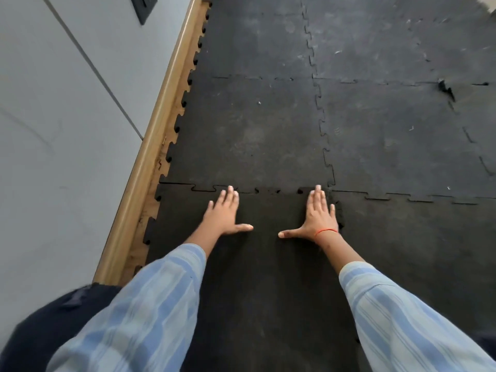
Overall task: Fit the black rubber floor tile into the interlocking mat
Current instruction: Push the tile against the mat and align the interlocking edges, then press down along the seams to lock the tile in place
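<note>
The black rubber floor tile (pixel 265 267) lies flat in front of me, its toothed far edge meeting the interlocking mat (pixel 249 135). My left hand (pixel 224 212) rests palm down on the tile near that far seam, fingers spread. Palm down too, my right hand (pixel 316 214) lies close to the tile's far right corner, a red thread around its wrist. The seam teeth between the two hands show small dark gaps (pixel 268 190). The tile's right edge (pixel 339 213) looks slightly raised beside my right hand. Neither hand holds anything.
A wooden skirting strip (pixel 150 154) and a grey wall (pixel 61 124) run along the left, with a narrow gap beside the mat's toothed edge. Farther tiles are dusty; one seam at the far right (pixel 447 89) is lifted. My striped sleeves (pixel 150 304) cover the near part.
</note>
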`<action>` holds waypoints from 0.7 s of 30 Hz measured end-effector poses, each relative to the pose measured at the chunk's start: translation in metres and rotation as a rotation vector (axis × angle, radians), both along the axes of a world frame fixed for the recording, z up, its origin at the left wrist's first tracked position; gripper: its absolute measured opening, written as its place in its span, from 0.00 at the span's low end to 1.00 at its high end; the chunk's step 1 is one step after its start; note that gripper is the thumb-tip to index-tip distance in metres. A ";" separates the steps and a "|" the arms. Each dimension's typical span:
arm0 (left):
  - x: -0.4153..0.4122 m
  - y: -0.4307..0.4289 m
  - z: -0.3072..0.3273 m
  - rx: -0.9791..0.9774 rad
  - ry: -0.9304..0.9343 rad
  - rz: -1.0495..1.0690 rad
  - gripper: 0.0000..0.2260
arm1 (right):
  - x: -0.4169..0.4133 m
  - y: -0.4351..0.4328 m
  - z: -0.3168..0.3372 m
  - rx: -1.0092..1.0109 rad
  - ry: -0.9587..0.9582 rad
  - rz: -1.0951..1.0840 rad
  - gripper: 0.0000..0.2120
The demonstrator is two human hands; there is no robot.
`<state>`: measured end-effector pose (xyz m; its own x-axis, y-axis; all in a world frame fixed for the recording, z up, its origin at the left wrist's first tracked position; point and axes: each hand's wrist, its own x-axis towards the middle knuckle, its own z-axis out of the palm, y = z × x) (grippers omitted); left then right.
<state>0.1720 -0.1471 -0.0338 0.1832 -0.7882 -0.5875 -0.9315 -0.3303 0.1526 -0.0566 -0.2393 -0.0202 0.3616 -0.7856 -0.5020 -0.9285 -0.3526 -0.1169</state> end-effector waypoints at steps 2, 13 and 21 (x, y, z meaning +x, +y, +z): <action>-0.024 -0.005 -0.002 0.016 0.012 -0.076 0.56 | -0.006 -0.007 0.001 0.021 0.005 -0.024 0.74; -0.043 -0.008 -0.006 -0.022 -0.009 -0.166 0.59 | 0.003 -0.020 0.013 0.049 0.161 0.056 0.72; -0.048 -0.018 -0.002 -0.068 -0.041 -0.269 0.58 | -0.003 -0.025 0.008 0.030 0.104 0.158 0.61</action>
